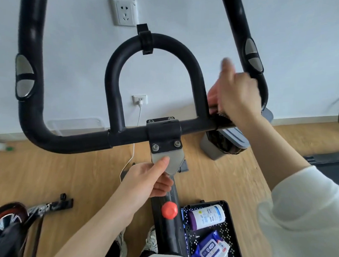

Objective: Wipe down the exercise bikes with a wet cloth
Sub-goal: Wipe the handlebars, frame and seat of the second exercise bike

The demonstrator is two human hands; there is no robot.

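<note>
Two grips: left hand (147, 180) pinches grey bracket (175, 159), right hand (235, 97) wraps handlebar (77, 142).

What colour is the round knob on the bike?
The knob is orange-red, seen clearly in the head view.

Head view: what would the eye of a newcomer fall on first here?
The black handlebar fills the upper half of the view. Below its centre the left hand pinches the grey bracket, and the blurred right hand is at the handlebar's right side. Lower down, a red knob stands out on the post, beside a black basket.
</note>
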